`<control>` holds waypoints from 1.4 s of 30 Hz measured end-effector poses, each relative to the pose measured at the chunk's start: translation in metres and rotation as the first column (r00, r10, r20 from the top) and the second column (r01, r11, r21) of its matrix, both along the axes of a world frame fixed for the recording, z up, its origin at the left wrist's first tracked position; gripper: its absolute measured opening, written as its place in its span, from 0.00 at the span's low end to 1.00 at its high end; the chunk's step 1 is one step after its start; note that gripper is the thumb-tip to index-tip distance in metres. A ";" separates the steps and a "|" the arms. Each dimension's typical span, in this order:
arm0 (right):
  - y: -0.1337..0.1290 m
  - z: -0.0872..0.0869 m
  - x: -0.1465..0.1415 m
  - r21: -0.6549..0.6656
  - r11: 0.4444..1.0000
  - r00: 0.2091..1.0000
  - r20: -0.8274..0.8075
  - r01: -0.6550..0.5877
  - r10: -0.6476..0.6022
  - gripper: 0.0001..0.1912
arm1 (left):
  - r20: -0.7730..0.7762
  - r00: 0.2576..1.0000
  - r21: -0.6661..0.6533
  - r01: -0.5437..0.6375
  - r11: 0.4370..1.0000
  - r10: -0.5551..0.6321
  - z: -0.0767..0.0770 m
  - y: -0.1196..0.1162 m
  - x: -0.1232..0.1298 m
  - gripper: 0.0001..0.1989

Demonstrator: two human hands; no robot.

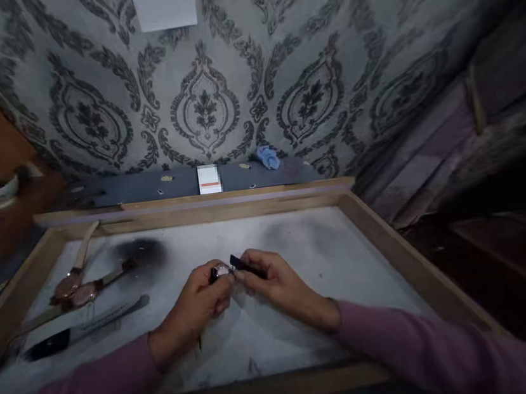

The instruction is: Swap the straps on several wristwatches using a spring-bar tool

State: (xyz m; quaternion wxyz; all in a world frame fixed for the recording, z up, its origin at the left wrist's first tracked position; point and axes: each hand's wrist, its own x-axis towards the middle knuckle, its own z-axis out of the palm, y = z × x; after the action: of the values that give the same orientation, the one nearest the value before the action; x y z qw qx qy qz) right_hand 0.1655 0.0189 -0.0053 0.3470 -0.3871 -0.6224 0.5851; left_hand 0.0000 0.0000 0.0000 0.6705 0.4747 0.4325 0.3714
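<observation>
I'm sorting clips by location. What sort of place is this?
Possibly a home room used as a workspace: patterned wallpaper, a wood-rimmed work surface and watches lying at its left.

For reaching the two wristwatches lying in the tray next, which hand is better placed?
Probably the left hand: it's nearer those wristwatches, though holding a watch; the right hand, gripping a black strip, is farther.

Watch [223, 269] part-hidden by left hand [201, 295]; white card [209, 177] print pixelated; paper [164, 4] cut off by top edge; purplish cloth [430, 151] at right blurred.
</observation>
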 end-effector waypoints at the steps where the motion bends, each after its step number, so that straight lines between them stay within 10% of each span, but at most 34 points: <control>1: 0.000 0.001 0.000 -0.007 1.000 1.000 -0.009 -0.005 0.005 0.17 | 0.006 1.000 0.004 0.001 1.000 -0.001 0.000 -0.001 0.000 0.13; 42: -0.003 0.003 0.001 -0.026 1.000 0.999 -0.053 0.010 -0.012 0.15 | 0.137 0.990 -0.092 0.053 0.994 -0.040 -0.002 -0.005 0.000 0.19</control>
State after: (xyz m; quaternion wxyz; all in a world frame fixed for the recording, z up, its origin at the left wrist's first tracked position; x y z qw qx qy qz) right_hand 0.1662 0.0163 -0.0028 0.3617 -0.3792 -0.6031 0.6014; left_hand 0.0005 -0.0048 -0.0023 0.7288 0.4258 0.3922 0.3658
